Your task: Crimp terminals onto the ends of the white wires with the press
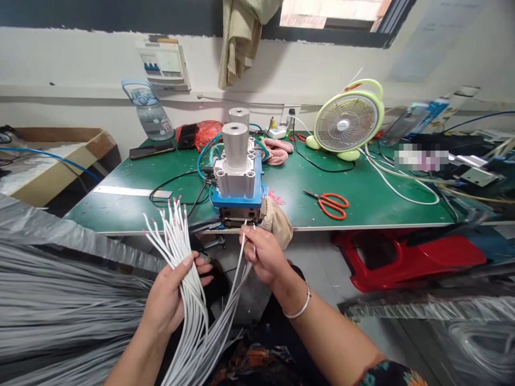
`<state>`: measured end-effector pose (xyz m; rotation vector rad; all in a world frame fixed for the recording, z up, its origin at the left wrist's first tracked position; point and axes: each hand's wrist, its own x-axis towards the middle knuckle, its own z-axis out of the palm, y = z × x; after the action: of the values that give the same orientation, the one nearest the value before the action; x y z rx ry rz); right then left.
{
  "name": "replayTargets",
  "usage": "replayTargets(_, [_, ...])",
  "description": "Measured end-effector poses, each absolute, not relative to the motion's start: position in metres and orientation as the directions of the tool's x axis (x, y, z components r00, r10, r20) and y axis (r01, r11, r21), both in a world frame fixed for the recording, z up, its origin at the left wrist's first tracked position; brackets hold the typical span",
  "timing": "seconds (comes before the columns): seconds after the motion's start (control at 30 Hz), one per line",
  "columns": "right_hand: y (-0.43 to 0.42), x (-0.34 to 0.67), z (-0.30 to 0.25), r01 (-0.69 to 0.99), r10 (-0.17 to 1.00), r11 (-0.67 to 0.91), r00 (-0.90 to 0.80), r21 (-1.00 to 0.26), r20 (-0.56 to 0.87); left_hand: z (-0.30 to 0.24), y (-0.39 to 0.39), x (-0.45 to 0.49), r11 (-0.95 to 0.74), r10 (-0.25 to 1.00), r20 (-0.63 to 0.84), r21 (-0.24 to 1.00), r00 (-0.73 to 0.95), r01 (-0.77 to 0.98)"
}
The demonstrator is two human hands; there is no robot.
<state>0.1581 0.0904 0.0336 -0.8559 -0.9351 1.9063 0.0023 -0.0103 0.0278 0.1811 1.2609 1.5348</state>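
My left hand (177, 289) is wrapped round a bundle of white cables (189, 300). Their upper ends fan out above the hand, and several show reddish tips. Just below the front of a blue and silver pneumatic machine (237, 182), my right hand (261, 252) pinches a white cable (240, 257). The cable's end points up at the machine's dark lower opening, and whether it is inside cannot be made out. More cable strands hang down beneath the right fingers and join the bundle. A beige cloth bag (277, 222) hangs at the machine's right side.
Orange-handled scissors (332, 205) and a green fan (348, 120) are on the green table (298, 185). A steel ruler (132, 192), phones and a water bottle (151, 115) are on the left. A red stool (418, 260) stands below; grey cables (68, 305) lie at left.
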Motion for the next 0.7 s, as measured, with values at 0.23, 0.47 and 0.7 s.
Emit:
replayTargets(0.23, [0.077,0.176,0.025,-0.153,0.822,-0.262,-0.552,-0.953,-0.137,0.018,-0.013,0.009,0.219,0.793,-0.503,0.761,-0.344,-0.610])
replayTargets(0.47, [0.069,0.172,0.025,-0.218,0.810,-0.330,-0.565,-0.919,-0.157,0.003,-0.018,0.020,0.246,0.870,-0.393,0.869,-0.297,-0.429])
replayTargets(0.7, [0.070,0.153,0.027,-0.196,0.883,-0.285,-0.436,-0.938,-0.177,0.013,-0.015,0.019,0.240,0.852,-0.403,0.868,-0.334,-0.435])
